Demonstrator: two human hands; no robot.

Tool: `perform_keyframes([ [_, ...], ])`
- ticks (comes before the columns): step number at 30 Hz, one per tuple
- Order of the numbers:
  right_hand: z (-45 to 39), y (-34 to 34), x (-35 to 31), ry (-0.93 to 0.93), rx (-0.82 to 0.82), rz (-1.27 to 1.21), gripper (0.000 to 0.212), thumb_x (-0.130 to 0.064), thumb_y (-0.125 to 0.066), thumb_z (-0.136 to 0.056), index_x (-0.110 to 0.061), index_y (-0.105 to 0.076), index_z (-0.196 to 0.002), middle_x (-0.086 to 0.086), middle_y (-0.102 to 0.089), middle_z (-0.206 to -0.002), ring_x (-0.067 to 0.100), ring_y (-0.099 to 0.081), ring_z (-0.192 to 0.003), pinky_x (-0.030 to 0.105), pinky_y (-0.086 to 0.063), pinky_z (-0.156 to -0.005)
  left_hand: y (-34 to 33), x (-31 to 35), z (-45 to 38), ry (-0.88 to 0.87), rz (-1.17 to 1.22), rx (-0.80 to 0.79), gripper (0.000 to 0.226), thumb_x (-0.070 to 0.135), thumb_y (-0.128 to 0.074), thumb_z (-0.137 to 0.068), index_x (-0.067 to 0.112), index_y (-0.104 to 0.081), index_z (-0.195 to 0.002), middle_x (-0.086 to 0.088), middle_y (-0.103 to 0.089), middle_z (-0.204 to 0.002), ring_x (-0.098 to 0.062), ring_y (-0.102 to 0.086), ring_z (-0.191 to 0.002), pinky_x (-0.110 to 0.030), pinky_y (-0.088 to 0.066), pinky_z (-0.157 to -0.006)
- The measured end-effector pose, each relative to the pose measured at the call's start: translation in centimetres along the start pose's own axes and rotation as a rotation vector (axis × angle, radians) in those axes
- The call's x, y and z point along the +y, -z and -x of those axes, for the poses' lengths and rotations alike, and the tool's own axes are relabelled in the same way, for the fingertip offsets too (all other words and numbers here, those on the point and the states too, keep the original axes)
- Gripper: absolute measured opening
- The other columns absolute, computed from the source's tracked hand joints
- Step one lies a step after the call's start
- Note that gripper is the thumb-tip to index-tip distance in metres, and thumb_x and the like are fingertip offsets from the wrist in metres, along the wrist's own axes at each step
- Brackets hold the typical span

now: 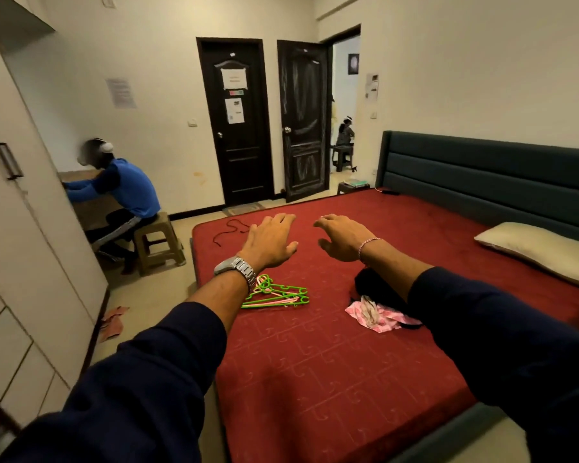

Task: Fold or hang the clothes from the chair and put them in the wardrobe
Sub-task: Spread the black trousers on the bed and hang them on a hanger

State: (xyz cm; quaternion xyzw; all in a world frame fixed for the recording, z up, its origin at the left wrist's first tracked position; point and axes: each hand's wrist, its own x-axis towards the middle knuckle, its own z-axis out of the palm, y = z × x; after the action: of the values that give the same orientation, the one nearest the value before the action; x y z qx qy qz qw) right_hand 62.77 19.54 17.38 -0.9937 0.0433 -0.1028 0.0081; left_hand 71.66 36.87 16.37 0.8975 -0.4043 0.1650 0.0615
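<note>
Bare and spread wide, the left hand and right hand are held empty above the red patterned mattress. Green and pink plastic hangers, easily tangled, could be snagged; the crumpled pink garment beside dark clothing lies nearby, the white wardrobe leftward.

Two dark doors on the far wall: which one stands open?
The right-hand door, swung inward beside the lit doorway. The left door, with papers taped on it, is shut in its frame.

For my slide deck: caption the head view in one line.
Both empty hands, left and right, stretch over a red bed holding hangers and crumpled clothes.
</note>
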Motion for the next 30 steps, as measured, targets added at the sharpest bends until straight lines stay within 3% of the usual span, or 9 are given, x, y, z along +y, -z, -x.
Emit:
perform_keyframes([
  [14,-5.5,-9.7,15.1,-0.287,-0.203,-0.036,0.051,-0.024,-0.054,-0.100,-0.012,-0.042,-0.147,0.012,-0.041,-0.151,0.032,-0.043,-0.136,0.043,-0.041,-0.108,-14.4,4.2,-14.0,-0.138,0.202,-0.190,0.066,0.041,-0.058,-0.096,0.018,-0.031,-0.152,-0.004,-0.041,-0.154,-0.031,-0.045,-0.134,-0.055,-0.044,-0.101],
  [23,-5.8,-15.9,30.4,-0.444,-0.302,-0.108,0.051,-0.016,-0.054,-0.100,-0.012,-0.041,-0.149,0.015,-0.043,-0.149,0.035,-0.044,-0.135,0.047,-0.041,-0.107,-24.3,11.1,-22.6,-0.182,0.260,-0.333,0.066,0.040,-0.056,-0.097,0.018,-0.029,-0.153,-0.004,-0.039,-0.156,-0.031,-0.043,-0.136,-0.057,-0.041,-0.102],
  [30,-7.6,-23.7,43.0,-0.486,-0.405,-0.204,0.054,-0.021,-0.055,-0.099,-0.014,-0.039,-0.150,0.015,-0.042,-0.150,0.036,-0.045,-0.135,0.049,-0.043,-0.105,-33.4,16.3,-30.4,-0.142,0.275,-0.454,0.063,0.036,-0.058,-0.097,0.017,-0.033,-0.151,-0.006,-0.044,-0.151,-0.034,-0.047,-0.132,-0.055,-0.046,-0.098],
])
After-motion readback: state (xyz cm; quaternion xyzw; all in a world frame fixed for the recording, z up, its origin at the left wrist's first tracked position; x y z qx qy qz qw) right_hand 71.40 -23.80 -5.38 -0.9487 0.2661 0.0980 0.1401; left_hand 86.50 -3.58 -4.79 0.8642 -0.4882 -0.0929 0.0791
